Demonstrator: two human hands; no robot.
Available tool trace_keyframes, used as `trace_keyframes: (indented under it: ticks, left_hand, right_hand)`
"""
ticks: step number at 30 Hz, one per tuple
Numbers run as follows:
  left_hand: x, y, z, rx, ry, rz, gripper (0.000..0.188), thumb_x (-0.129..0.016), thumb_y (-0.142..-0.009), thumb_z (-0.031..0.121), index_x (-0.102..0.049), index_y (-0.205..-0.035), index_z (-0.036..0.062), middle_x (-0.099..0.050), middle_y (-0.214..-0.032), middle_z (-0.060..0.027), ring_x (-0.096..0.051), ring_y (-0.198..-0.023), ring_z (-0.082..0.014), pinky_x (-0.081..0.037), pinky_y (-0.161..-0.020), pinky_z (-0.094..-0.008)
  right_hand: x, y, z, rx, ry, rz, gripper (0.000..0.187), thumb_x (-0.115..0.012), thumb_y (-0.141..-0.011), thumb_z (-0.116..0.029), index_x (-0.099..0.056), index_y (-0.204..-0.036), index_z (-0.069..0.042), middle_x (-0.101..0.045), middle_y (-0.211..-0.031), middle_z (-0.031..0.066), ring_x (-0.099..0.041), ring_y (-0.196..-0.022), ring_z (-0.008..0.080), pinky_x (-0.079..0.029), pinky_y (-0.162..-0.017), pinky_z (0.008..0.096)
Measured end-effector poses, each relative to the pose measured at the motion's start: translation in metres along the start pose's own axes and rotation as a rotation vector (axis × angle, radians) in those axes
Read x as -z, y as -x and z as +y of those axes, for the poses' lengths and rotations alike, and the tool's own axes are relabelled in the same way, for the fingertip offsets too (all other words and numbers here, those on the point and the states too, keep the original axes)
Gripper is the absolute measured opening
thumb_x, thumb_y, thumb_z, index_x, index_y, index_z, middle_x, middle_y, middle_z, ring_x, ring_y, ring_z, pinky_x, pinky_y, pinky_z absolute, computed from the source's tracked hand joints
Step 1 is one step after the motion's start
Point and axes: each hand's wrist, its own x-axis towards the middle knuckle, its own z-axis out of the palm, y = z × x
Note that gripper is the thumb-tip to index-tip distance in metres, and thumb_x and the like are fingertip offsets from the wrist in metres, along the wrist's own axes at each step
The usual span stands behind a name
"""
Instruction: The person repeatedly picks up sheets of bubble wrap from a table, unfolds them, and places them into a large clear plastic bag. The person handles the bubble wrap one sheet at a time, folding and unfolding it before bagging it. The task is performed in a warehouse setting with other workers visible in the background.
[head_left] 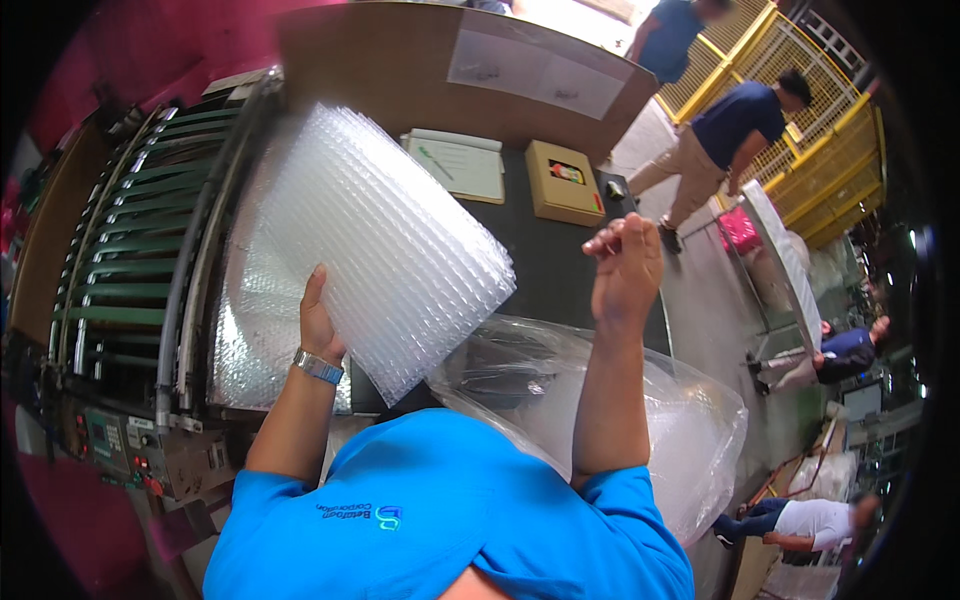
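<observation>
A stack of clear bubble wrap sheets point(400, 240) slants across the table in front of me. My left hand point(320, 318), below a metal watch, grips the near left edge of the stack, with the thumb on top and the other fingers hidden beneath. Raised to the right of the stack, my right hand point(628, 270) holds nothing that I can see, its fingers bent and partly spread. More bubble wrap point(250, 340) lies under and left of the stack. A large clear plastic bag point(690, 420) with whitish contents sits below my right forearm.
On the dark tabletop point(530, 250) are a notepad point(455, 165) and a cardboard box point(563, 183), before a brown upright panel point(380, 60). A machine with green belts point(140, 230) and a control box point(130, 445) stands left. Several people are on the right, one walking point(735, 130).
</observation>
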Motion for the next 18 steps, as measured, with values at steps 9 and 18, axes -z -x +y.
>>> trace_keyframes:
  ticks: [9, 18]
  left_hand:
    - [0.008, 0.010, 0.012, -0.046, -0.002, 0.030, 0.062, -0.052, -0.078, 0.041, -0.035, -0.123, 0.0025, -0.045, -0.118, -0.0172, -0.047, -0.105, -0.0312, -0.040, -0.088, -0.0433]
    - [0.029, 0.028, 0.020, -0.123, -0.116, 0.068, 0.061, -0.056, -0.076, 0.038, -0.037, -0.121, 0.0021, -0.048, -0.115, -0.0157, -0.048, -0.103, -0.0302, -0.040, -0.088, -0.0416]
  right_hand:
    - [0.002, 0.014, 0.013, -0.179, 0.086, -0.144, 0.015, -0.049, -0.087, -0.016, -0.054, -0.090, -0.002, -0.053, -0.074, 0.0024, -0.050, -0.064, 0.0076, -0.043, -0.060, 0.0221]
    - [-0.045, 0.053, 0.056, -0.173, 0.557, -0.524, 0.019, -0.054, -0.084, -0.022, -0.052, -0.077, -0.004, -0.049, -0.065, 0.0007, -0.046, -0.062, 0.0071, -0.040, -0.059, 0.0200]
